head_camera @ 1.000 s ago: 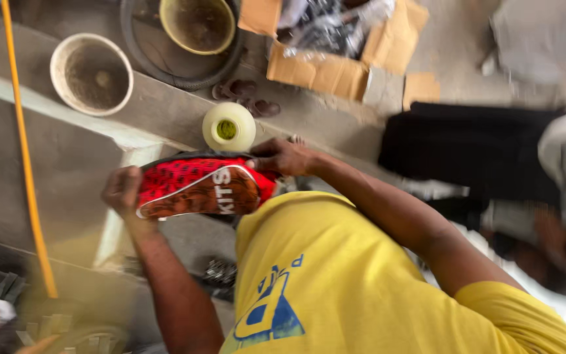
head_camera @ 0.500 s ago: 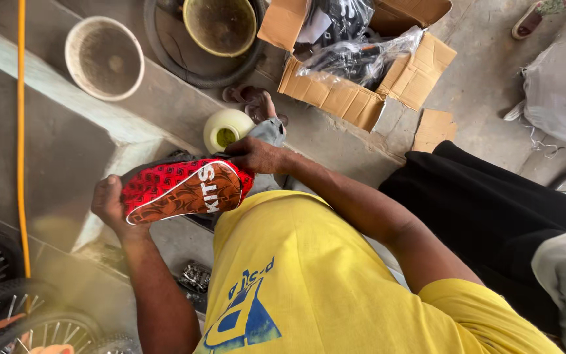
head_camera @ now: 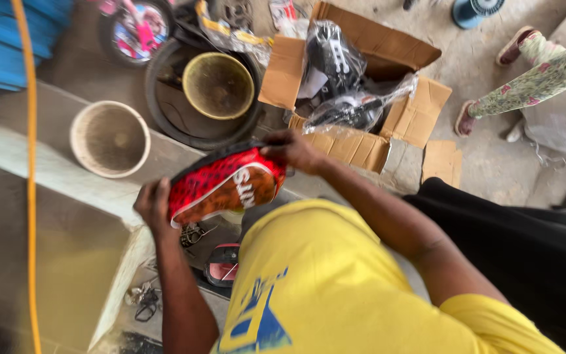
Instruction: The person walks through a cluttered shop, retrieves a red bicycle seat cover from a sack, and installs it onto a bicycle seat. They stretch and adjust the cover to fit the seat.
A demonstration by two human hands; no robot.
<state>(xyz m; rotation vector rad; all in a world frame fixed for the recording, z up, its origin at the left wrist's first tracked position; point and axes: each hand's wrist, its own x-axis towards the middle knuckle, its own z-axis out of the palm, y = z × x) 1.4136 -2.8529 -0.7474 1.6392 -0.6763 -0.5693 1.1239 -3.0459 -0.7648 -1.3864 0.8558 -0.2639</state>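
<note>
I hold a red and orange bicycle saddle (head_camera: 225,183) with black speckles, white lettering and a black edge, out in front of my yellow shirt (head_camera: 322,282). My left hand (head_camera: 154,204) grips its wide lower-left end. At its upper-right end, my right hand (head_camera: 294,150) pinches the black rim. The saddle is tilted, its patterned side facing me.
An open cardboard box (head_camera: 406,111) with plastic-wrapped black parts lies beyond. A white bucket (head_camera: 109,138) stands on a concrete ledge and a yellowish bowl (head_camera: 218,85) sits inside a black tyre. A yellow hose (head_camera: 31,164) runs down the left. Another person's sandalled feet (head_camera: 492,98) are top right.
The saddle has been lifted and turned slightly, and both hands keep hold of it. The pale roll seen behind it earlier is now hidden. The view has swung toward the box.
</note>
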